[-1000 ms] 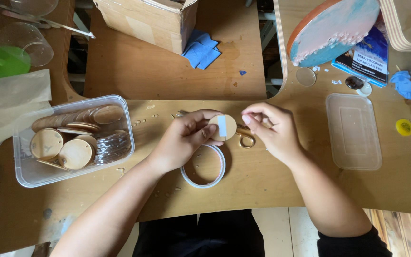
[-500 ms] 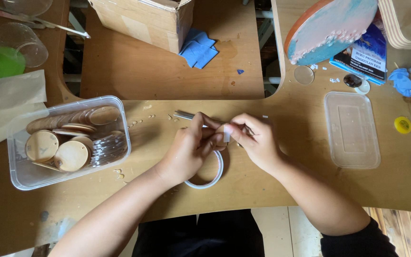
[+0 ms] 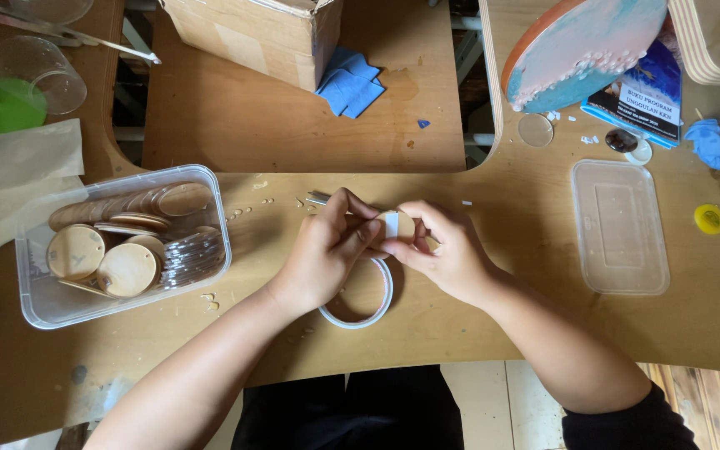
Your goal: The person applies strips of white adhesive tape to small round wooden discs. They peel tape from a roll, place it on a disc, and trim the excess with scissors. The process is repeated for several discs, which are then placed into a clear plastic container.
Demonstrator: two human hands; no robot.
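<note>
From the head view, the only one we have, we see our left hand [image 3: 327, 254] and right hand [image 3: 447, 250] drawn together over the middle of the wooden table [image 3: 477, 333], both closed in a pinch on a small round wooden disc [image 3: 404, 225] held just above the tabletop. A short strip of white tape [image 3: 392, 223] lies across the disc's face, and our left thumb and fingertips press at it while the right fingers steady the disc's edge from the other side. Directly below our hands, flat on the table and partly hidden by them, sits the roll of white tape [image 3: 358, 310]. A thin metal tool [image 3: 318, 198] pokes out from behind the left hand; we cannot tell what kind it is. To the left, well apart, stands a clear plastic tub [image 3: 43, 308] filled with many more wooden discs [image 3: 127, 268] and a stack of clear round pieces [image 3: 189, 254]. To the right lies the tub's clear lid [image 3: 618, 225], flat and bare, with a small yellow cap [image 3: 709, 218] beyond it. We judge the work to be early: one disc is in hand with its tape strip on but not yet pressed flat, the tub is full, and we see no separate pile of taped discs anywhere on the table, so most pieces appear left to do.
</note>
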